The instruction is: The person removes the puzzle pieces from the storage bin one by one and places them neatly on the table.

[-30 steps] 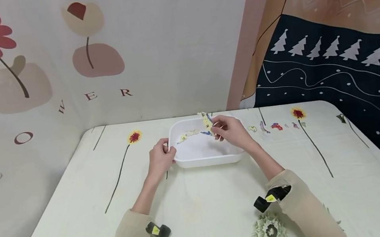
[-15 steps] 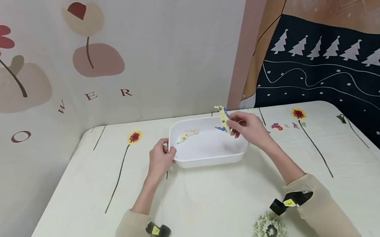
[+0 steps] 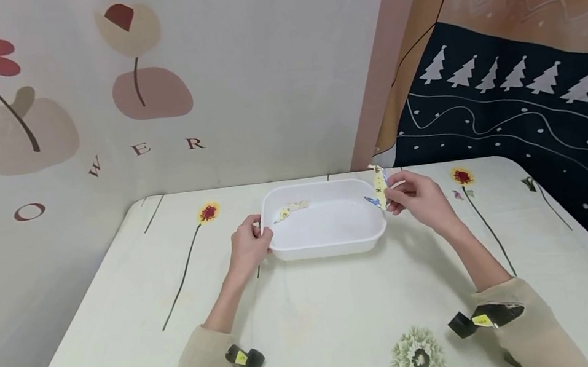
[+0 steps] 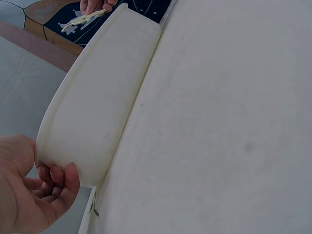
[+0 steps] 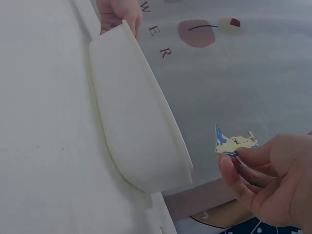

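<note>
A white plastic tray [image 3: 327,222] sits on the table, and my left hand [image 3: 248,242] grips its left rim, the fingers curled underneath in the left wrist view. My right hand [image 3: 417,199] pinches a thin, jagged yellow-and-blue cutout [image 3: 380,187] between thumb and fingers, held up at the tray's right rim. In the right wrist view the cutout [image 5: 236,144] shows small dark marks on its yellow face and is apart from the tray. Inside the tray, near the back left, lie small yellow and beige flat pieces [image 3: 292,210].
A floral cloth [image 3: 311,317] covers the table. Right of my right hand, small coloured shapes [image 3: 457,193] lie near a printed sunflower; others are hidden behind the hand. Patterned curtains [image 3: 268,75] hang behind the table's back edge.
My right hand has moved right with the yellow-and-blue cutout, from over the tray's middle to its right rim. The left hand keeps its hold on the tray, which stays put.
</note>
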Tool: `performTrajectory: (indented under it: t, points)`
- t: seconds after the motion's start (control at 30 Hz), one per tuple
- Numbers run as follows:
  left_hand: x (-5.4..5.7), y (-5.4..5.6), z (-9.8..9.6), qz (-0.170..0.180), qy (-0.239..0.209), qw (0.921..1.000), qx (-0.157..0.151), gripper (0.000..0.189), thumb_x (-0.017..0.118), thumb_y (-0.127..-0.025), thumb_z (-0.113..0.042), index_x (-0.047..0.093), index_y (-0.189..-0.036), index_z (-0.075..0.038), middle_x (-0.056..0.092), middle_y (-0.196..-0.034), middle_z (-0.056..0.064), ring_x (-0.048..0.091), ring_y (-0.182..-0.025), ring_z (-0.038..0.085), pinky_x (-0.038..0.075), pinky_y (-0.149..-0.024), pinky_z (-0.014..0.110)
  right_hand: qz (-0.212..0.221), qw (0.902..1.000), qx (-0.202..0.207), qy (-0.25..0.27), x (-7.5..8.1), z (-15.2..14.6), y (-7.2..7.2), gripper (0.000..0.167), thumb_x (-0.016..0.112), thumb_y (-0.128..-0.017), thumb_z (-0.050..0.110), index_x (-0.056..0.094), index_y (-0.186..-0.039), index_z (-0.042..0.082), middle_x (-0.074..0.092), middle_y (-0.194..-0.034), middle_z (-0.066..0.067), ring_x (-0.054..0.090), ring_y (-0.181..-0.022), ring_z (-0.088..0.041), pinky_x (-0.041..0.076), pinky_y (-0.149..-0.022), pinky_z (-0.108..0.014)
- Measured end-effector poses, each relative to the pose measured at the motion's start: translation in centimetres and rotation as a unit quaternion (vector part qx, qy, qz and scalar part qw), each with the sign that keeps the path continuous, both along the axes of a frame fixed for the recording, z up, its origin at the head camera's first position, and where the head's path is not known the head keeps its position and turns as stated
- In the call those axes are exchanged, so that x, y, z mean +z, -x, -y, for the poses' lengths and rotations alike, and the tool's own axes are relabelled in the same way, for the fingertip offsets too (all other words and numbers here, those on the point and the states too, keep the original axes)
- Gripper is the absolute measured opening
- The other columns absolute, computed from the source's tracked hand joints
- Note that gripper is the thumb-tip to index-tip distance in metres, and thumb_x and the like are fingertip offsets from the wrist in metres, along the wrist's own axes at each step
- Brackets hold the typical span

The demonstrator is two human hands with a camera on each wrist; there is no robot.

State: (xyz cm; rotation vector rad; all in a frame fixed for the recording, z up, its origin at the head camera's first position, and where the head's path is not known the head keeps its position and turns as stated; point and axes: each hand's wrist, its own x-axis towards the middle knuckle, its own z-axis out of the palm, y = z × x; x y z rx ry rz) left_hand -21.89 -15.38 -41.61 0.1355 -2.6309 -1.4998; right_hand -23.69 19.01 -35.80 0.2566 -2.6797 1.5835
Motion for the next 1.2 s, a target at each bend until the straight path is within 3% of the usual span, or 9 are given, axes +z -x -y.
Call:
performTrajectory:
  t: [0.37,0.6,0.77,1.2]
  points:
    - [0.2,0.1,0.0,-0.005,-0.004,1.0,-0.004,0.04,0.057,-0.096,-0.007,0.056,-0.135,0.005,0.049,-0.082,0.007,0.054,-0.064,0.016,0.052,-0.055,0.025,0.04,0.9981,-0.005,-0.047,-0.7,-2.8,0.3,0.028,0.061,-0.101,0.011,0.057,-0.12,-0.009,0.071,-0.091,-0.015,0.07,-0.074,-0.017,0.058,-0.07,-0.021]
    - [0.0,0.0,0.0,-0.001,-0.005,1.0,-0.002,0.039,0.057,-0.096,-0.007,0.057,-0.134,0.004,0.049,-0.082,0.007,0.053,-0.064,0.017,0.053,-0.056,0.025,0.096,0.9933,0.014,-0.063,-2.5,-4.7,0.4,0.026,0.061,-0.1,0.008,0.056,-0.116,-0.012,0.07,-0.087,-0.013,0.068,-0.073,-0.016,0.06,-0.07,-0.028]
    - [-0.1,0.1,0.0,0.001,-0.003,1.0,0.001,0.038,0.057,-0.096,-0.007,0.057,-0.133,0.004,0.049,-0.082,0.007,0.054,-0.064,0.017,0.053,-0.055,0.024,0.137,0.987,0.03,-0.079,-4.0,-5.5,0.6,0.026,0.064,-0.099,0.008,0.057,-0.114,-0.012,0.069,-0.082,-0.007,0.067,-0.07,-0.015,0.059,-0.067,-0.026]
    - [-0.1,0.2,0.1,0.006,-0.002,1.0,0.002,0.039,0.058,-0.096,-0.007,0.056,-0.134,0.003,0.049,-0.082,0.007,0.054,-0.064,0.017,0.05,-0.054,0.024,0.162,0.9802,0.062,-0.095,-5.4,-5.6,0.7,0.022,0.066,-0.097,0.01,0.062,-0.106,-0.011,0.07,-0.077,-0.007,0.066,-0.068,-0.015,0.057,-0.063,-0.024]
